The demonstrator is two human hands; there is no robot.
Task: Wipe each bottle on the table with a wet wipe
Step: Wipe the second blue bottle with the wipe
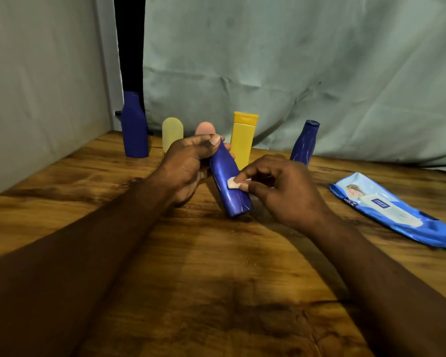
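Here the right hand wipes the blue bottle.

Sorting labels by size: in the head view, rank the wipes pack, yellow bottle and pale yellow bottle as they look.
1. wipes pack, nearer the camera
2. yellow bottle
3. pale yellow bottle, partly hidden

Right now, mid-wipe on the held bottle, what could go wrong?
The left hand grips the blue bottle, tilted, only near its top; the base could skid on the table.
The right hand pinches a small wad of wipe, so coverage may be patchy.
The pink bottle and yellow bottle stand behind the left hand; a bump could topple them.
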